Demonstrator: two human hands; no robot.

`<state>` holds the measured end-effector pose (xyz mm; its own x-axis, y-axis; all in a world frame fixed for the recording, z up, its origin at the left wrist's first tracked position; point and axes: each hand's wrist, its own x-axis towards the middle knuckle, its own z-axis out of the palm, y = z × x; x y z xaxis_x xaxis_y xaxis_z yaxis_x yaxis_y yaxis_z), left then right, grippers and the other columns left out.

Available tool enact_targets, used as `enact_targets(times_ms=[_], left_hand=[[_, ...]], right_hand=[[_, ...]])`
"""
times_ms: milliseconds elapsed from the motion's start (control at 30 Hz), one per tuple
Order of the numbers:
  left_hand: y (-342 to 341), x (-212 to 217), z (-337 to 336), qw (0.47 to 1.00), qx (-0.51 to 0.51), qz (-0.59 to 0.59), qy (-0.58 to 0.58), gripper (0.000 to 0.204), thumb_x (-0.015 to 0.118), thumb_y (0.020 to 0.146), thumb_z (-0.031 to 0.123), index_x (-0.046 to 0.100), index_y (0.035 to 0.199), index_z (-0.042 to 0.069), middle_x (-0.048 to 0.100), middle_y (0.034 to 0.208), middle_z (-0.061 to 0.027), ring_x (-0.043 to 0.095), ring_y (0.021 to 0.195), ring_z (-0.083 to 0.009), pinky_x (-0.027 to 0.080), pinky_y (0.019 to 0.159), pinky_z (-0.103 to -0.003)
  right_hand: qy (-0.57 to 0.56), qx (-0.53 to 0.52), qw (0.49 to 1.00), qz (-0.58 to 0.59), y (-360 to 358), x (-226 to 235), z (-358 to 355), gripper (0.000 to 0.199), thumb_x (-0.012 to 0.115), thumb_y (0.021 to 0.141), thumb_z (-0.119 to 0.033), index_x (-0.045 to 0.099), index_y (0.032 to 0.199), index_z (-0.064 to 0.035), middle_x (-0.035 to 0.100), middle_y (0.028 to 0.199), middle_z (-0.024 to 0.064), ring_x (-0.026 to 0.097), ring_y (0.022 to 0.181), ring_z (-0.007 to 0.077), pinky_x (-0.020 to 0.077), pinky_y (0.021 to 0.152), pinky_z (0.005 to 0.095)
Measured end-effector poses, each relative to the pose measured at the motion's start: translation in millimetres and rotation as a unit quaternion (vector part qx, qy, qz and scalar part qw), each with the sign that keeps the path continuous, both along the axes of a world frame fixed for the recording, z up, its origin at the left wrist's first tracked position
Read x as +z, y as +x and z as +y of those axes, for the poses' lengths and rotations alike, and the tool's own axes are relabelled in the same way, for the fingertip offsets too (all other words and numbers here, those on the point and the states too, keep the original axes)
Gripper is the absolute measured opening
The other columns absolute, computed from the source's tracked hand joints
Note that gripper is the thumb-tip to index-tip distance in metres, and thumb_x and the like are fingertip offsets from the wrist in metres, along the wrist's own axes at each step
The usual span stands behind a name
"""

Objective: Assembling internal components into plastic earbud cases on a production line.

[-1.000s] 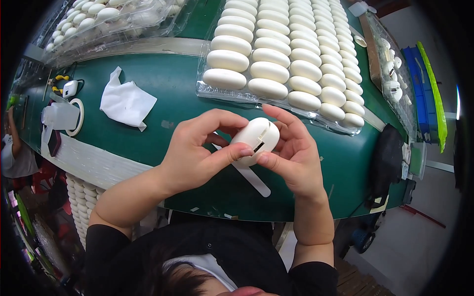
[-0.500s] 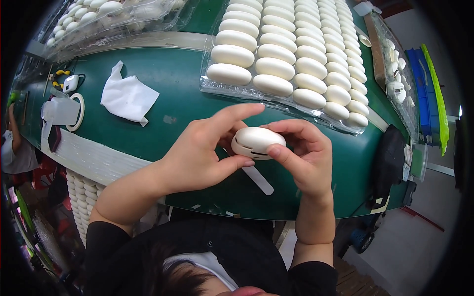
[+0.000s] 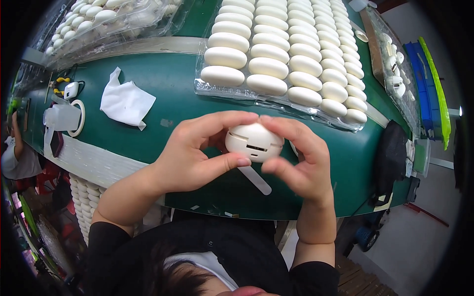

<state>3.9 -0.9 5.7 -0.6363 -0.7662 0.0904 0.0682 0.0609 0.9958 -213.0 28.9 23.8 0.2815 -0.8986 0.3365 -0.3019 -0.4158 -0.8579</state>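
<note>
1. A white, rounded plastic shell with a dark rectangular slot in its side [image 3: 254,142] is held above the near edge of the green tabletop [image 3: 173,84], between both hands, slot facing the camera.
2. The left hand [image 3: 190,158] grips the shell from its left: the fingers [image 3: 222,120] arch over the top and the thumb presses against the lower left edge, pinching the shell.
3. The right hand [image 3: 303,163] grips from the right: its fingers curl over the top right, meeting the left fingertips, and the thumb sits below the slot. Both hands are closed on the shell.
4. A flat white plastic strip [image 3: 256,180] lies on the tabletop just under the shell, partly hidden by the hands.
5. Beyond the hands, a clear plastic tray [image 3: 276,98] carries rows of white oval plastic pieces [image 3: 266,66].
6. A crumpled white cloth [image 3: 126,102] lies to the left of the tray, well apart from the hands.
7. Further left stand a translucent plastic container [image 3: 60,117] with a white ring [image 3: 80,118] beside it.
8. A second clear tray of small white parts [image 3: 106,19] occupies the far left corner.
9. A black bag [image 3: 390,158] hangs at the right edge of the tabletop.
</note>
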Motion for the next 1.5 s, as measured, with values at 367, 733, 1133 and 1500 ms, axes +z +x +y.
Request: enact_targets(times_ms=[367, 733, 1133, 1500], left_hand=[[4, 7, -16, 0.971, 0.023, -0.059, -0.231, 0.066, 0.086, 0.059, 0.011, 0.058, 0.118, 0.003, 0.062, 0.111, -0.0126, 0.061, 0.102, -0.0220, 0.051, 0.086, -0.033], [-4, -6, -6, 0.994, 0.033, 0.004, -0.108, 0.059, 0.080, 0.067, 0.003, 0.056, 0.120, 0.003, 0.063, 0.111, -0.0118, 0.066, 0.090, -0.0213, 0.055, 0.075, -0.031], [-13, -5, 17, 0.985, 0.047, 0.040, -0.162, 0.061, 0.072, 0.075, 0.001, 0.041, 0.128, 0.000, 0.067, 0.083, -0.0091, 0.068, 0.076, -0.0175, 0.053, 0.069, -0.026], [-11, -2, 12, 0.982, 0.088, -0.017, -0.165, 0.013, 0.069, 0.078, 0.001, 0.065, 0.089, -0.001, 0.066, 0.081, -0.0108, 0.066, 0.067, -0.0171, 0.052, 0.061, -0.025]], right_hand=[[-0.097, -0.032, 0.989, 0.103, 4, 2, 1, 0.061, 0.083, 0.059, -0.019, 0.060, 0.113, -0.0027, 0.064, 0.108, 0.0134, 0.063, 0.094, 0.0299, 0.0500, 0.080, 0.0372], [-0.094, -0.029, 0.990, 0.104, -2, 4, -1, 0.073, 0.083, 0.061, -0.034, 0.056, 0.120, -0.0014, 0.061, 0.113, 0.0154, 0.057, 0.110, 0.0322, 0.0462, 0.089, 0.0418], [-0.006, -0.102, 0.993, -0.051, 36, -12, 9, 0.072, 0.046, 0.086, -0.065, 0.062, 0.106, 0.0023, 0.062, 0.083, 0.0125, 0.061, 0.071, 0.0261, 0.0490, 0.068, 0.0333], [0.319, 0.003, 0.834, -0.451, 6, -14, 5, 0.067, 0.021, 0.098, -0.055, 0.053, 0.069, -0.0038, 0.054, 0.065, 0.0098, 0.052, 0.056, 0.0181, 0.0435, 0.052, 0.0286]])
